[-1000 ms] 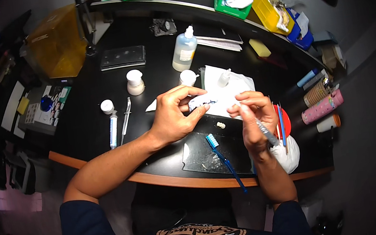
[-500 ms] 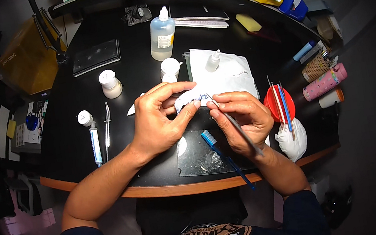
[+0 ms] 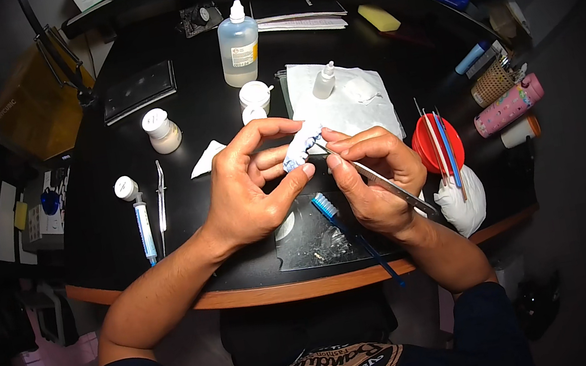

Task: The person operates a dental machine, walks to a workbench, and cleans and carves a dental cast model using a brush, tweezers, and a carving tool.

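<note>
My left hand (image 3: 242, 194) holds a small curved white dental model (image 3: 298, 153) with blue marks between its thumb and fingers. In my right hand (image 3: 382, 183) is a slim metal tool (image 3: 399, 193) with a flat handle, gripped like a pen. Its thin tip meets or nearly meets the model's marked edge; contact is too small to tell. Below the hands, a blue toothbrush (image 3: 349, 231) lies across a dusty dark plate (image 3: 303, 250). Behind them, a small dropper bottle (image 3: 324, 81) stands on white paper (image 3: 301, 76).
White-lidded jars (image 3: 162, 132), a syringe (image 3: 145, 231) and metal tweezers (image 3: 160, 199) are on the left. A large clear bottle (image 3: 240, 51) stands at the back. Thin tools (image 3: 452, 148) rest over a red dish (image 3: 423, 141) on the right, near a white bundle (image 3: 461, 205).
The dental model has been turned and tilted in my left hand. The metal tool now lies at a flatter angle toward the right. The whole view has shifted slightly.
</note>
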